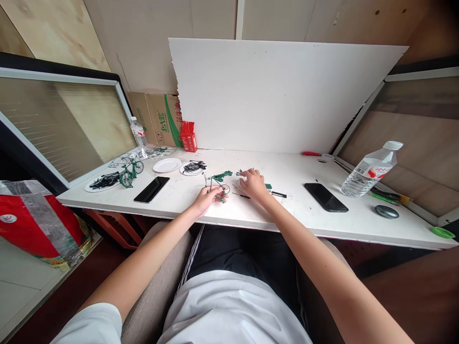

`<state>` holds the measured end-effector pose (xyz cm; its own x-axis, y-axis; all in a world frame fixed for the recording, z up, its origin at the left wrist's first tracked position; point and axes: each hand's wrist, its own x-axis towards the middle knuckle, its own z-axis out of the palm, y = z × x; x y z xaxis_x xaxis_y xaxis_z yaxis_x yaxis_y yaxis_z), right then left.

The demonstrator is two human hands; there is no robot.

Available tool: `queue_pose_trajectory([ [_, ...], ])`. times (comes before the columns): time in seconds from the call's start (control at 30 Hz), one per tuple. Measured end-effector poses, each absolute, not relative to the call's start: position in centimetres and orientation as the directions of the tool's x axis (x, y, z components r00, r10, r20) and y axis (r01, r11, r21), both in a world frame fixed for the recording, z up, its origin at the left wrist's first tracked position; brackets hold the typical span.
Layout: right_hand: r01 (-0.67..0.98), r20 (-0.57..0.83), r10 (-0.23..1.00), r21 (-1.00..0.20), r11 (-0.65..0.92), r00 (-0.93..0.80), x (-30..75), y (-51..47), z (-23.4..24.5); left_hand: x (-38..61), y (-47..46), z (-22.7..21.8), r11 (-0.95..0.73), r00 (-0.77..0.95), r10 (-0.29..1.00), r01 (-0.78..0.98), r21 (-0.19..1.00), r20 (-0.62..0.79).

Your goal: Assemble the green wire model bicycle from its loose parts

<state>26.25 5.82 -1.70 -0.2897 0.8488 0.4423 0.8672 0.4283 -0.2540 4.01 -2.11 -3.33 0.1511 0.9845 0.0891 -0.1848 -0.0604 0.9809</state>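
Note:
At the middle of the white table, my left hand [205,200] is closed round a green model bicycle frame [217,177]. A thin dark wheel ring shows beside its fingers, and some of the frame is hidden by them. My right hand [255,185] is palm down over the tabletop to the right, fingers apart and reaching forward. Small dark green pieces [239,173] lie by its fingertips; contact with them cannot be made out. Beside that wrist are a flat green piece [268,187] and a black stick-like piece [278,194]. A complete-looking green model bicycle [131,174] stands at the left.
White plates hold dark parts [193,166] and more parts [104,180]; another plate [167,165] is white. Phones lie left [151,189] and right [325,197]. A water bottle [371,169] tilts at the right near a dark oval object [387,211]. A red box [189,136] stands behind.

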Motion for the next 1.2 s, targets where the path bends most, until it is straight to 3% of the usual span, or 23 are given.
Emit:
queue_pose_trajectory([
  [0.23,0.938,0.265,0.928,-0.158,0.31,-0.262,25.1,11.0,-1.2,4.1,-2.3,-3.2,-0.061,0.137,0.987,-0.202,0.977,0.089],
  [0.57,0.953,0.259,0.928,-0.075,0.295,-0.267,25.6,11.9,-2.9,4.2,-1.9,-3.5,-0.064,0.135,0.987,-0.192,0.979,0.091],
  [0.8,0.946,0.321,0.906,-0.079,0.315,-0.275,25.6,11.3,-2.6,4.1,-2.0,-3.7,-0.081,0.141,0.985,-0.149,0.986,0.102],
  [0.9,0.923,0.388,0.886,-0.178,0.343,-0.254,25.7,11.1,-2.6,4.1,-2.1,-3.7,-0.081,0.142,0.985,-0.149,0.986,0.102],
  [1.1,0.732,0.423,0.894,-0.562,0.385,-0.145,26.1,9.8,-3.2,4.2,-2.2,-3.5,-0.087,0.156,0.982,-0.138,0.987,0.108],
  [1.2,0.633,0.508,0.843,-0.598,0.491,-0.174,26.5,8.3,-3.4,4.3,-2.3,-3.4,-0.095,0.155,0.981,-0.131,0.987,0.115],
])
